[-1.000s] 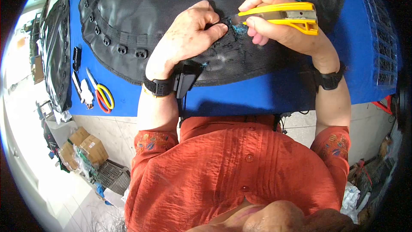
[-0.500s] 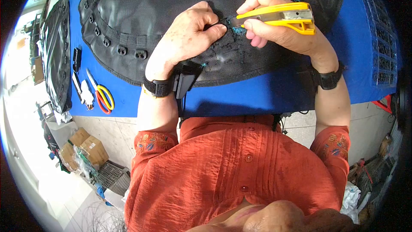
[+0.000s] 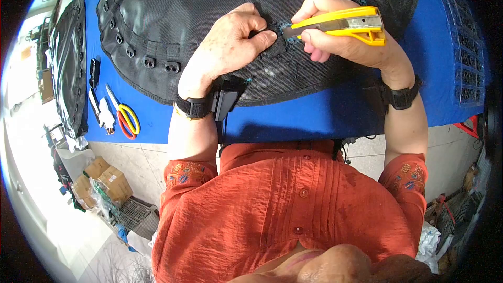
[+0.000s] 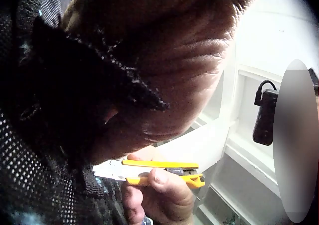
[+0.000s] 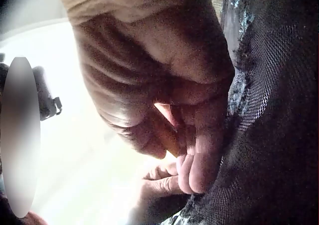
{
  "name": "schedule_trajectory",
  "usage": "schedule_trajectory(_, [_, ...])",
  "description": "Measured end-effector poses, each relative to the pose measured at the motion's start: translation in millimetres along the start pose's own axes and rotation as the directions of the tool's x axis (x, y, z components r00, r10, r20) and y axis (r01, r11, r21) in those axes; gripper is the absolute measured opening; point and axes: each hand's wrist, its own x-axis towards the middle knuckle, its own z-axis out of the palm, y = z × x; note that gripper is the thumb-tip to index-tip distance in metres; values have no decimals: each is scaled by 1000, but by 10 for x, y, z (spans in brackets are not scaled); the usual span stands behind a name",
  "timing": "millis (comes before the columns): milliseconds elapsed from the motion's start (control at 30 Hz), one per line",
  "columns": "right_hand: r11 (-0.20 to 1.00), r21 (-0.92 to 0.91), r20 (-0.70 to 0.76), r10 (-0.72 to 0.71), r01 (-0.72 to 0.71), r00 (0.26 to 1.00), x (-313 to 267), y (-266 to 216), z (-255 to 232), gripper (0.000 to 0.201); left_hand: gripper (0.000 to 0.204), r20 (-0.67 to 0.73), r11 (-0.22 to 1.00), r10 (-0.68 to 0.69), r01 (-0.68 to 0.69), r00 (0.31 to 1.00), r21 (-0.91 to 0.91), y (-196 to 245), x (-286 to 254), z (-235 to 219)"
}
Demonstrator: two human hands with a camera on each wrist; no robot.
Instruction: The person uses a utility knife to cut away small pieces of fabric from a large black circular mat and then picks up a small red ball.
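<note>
My right hand (image 3: 335,34) grips a yellow utility knife (image 3: 361,18), thumb on one side and fingers on the other. Its blade (image 3: 290,31) points left, close over frayed black fabric with blue thread bits near my left fingertips. My left hand (image 3: 233,39) pinches a black fabric strip (image 4: 124,75) that stands up from the large black mesh piece (image 3: 194,10); in the left wrist view its edge is ragged. The knife blade shows just beyond the left hand there. In the right wrist view, curled fingers (image 5: 204,155) of the right hand are right by the mesh.
On the blue table (image 3: 293,126), scissors (image 3: 126,115) with red and yellow handles lie at the left beside small tools. Another black piece (image 3: 70,63) lies at the far left edge. Clear packs of black parts (image 3: 469,57) are at the right. Cardboard boxes (image 3: 112,181) stand on the floor.
The right hand with the utility knife has shifted slightly, the blade moving a little toward the body. The left hand keeps its place and its pinch on the fabric.
</note>
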Motion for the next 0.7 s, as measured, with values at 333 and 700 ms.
schedule_trajectory(333, [1000,-18,30,23,-23,999,-21,-32,-25,19,24,14,1000,-25,26,1000,-3,0,2,-7])
schedule_trajectory(700, [992,-29,93,127,-125,987,-36,-70,-79,18,25,-4,1000,16,-16,1000,12,-18,8,4])
